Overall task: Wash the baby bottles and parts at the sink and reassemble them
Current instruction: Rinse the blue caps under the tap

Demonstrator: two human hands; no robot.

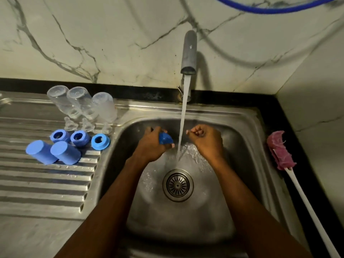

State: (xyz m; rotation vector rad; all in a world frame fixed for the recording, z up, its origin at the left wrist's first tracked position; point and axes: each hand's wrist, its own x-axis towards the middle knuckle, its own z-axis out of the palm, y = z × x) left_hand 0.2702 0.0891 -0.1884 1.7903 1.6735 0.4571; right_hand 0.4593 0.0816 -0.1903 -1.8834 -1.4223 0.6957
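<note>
Our left hand (152, 144) grips a blue bottle cap (165, 139) just left of the water stream (183, 116), inside the sink basin (242, 138). Our right hand (204, 139) sits curled into a loose fist just right of the stream; we cannot tell whether it holds anything. Water runs from the grey faucet (189, 53) toward the drain (177, 185).

On the ribbed drainboard (37, 183) left of the basin: three clear bottles (81, 105) inverted, three clear nipples (85, 125) in front of them, three blue collar rings (79, 137), two blue caps (54, 152) lying nearest us. A pink bottle brush (280, 149) lies right of the basin.

Judgement: washing looks nearly complete, the held cap being the last piece. Reassembly not yet begun.
</note>
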